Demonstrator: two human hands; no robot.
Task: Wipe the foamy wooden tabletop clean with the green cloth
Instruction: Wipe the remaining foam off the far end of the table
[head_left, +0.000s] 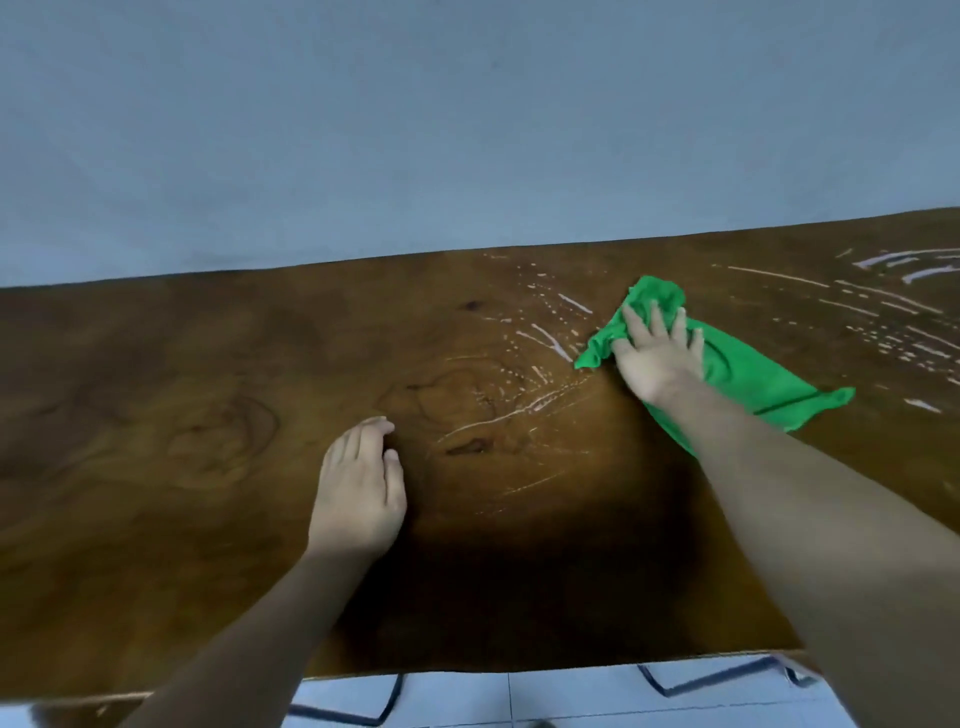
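Here right hand (657, 358) flat on green cloth (748, 374); foam streaks (550, 332) beside.

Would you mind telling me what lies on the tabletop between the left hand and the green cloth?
In the head view, only thin white foam streaks on bare wooden tabletop separate the left hand from the green cloth.

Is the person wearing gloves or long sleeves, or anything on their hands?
No gloves and no sleeves show. Both forearms are bare all the way to the bottom edge of the picture. The left hand and the right hand are bare too, with no rings, watch or bracelet that I can see. The fingernails look short and plain.
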